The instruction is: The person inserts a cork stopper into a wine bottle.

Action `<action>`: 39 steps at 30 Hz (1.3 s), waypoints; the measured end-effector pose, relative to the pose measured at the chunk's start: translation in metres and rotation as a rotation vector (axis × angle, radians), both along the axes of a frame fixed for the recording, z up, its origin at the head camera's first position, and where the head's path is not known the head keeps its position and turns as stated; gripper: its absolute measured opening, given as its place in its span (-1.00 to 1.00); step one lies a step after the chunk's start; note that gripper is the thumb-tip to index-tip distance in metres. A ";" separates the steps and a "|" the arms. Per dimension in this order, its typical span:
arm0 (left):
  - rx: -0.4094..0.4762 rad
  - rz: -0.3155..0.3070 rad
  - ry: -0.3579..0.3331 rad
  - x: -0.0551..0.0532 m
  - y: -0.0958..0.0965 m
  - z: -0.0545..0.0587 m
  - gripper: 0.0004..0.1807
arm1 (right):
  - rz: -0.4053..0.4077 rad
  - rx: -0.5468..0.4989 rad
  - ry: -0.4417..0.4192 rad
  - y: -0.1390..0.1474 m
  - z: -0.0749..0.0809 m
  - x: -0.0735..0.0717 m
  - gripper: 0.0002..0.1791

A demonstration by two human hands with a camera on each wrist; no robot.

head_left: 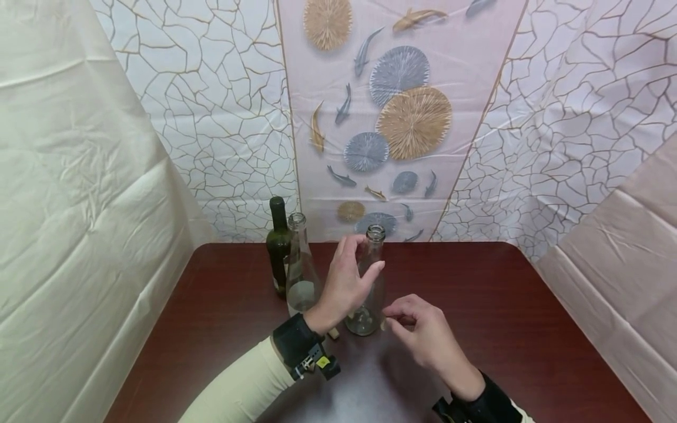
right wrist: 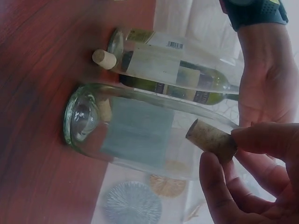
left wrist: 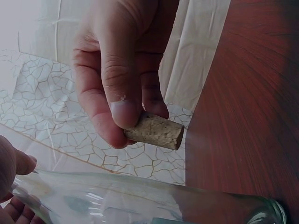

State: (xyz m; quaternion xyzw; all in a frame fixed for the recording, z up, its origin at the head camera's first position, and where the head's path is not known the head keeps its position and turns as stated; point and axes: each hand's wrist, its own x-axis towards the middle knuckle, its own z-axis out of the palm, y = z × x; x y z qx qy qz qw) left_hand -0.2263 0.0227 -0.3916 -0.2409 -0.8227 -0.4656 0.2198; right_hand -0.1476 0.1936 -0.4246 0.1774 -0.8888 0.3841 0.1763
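Note:
In the head view a clear glass bottle [head_left: 364,322] stands upright on the table. My left hand [head_left: 346,282] holds it by its upper part, thumb on one side and fingers on the other. Low beside the same bottle, my right hand [head_left: 423,332] pinches a cork [right wrist: 212,140] between thumb and fingertips. The left wrist view shows that cork [left wrist: 156,131] held crosswise, one end poking out past the thumb. The bottle's mouth [head_left: 375,232] is uncovered. A pale label [right wrist: 140,133] shows through the glass.
Left of the held bottle stands another clear bottle [head_left: 301,264] with a label, and behind it a dark green wine bottle [head_left: 278,252]. A loose cork [right wrist: 104,59] lies near the second clear bottle's base. Another cork [right wrist: 105,110] shows through the held bottle. Patterned cloth [head_left: 222,88] hangs behind the table.

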 end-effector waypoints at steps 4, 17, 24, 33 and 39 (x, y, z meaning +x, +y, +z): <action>-0.002 0.002 -0.002 0.000 -0.001 0.000 -0.54 | 0.014 0.047 0.035 -0.002 -0.001 0.001 -0.73; 0.016 -0.007 -0.013 0.000 -0.002 -0.004 -0.56 | 0.023 0.080 0.102 -0.003 0.010 -0.005 -0.76; 0.014 -0.008 -0.012 -0.002 -0.001 -0.004 -0.55 | 0.023 0.094 0.158 0.000 0.029 -0.014 -0.80; 0.019 -0.013 -0.029 -0.004 -0.002 -0.006 -0.55 | 0.026 0.136 0.188 0.003 0.054 -0.026 -0.83; 0.025 -0.016 -0.012 -0.003 -0.002 -0.008 -0.56 | 0.025 0.146 0.214 0.005 0.073 -0.032 -0.84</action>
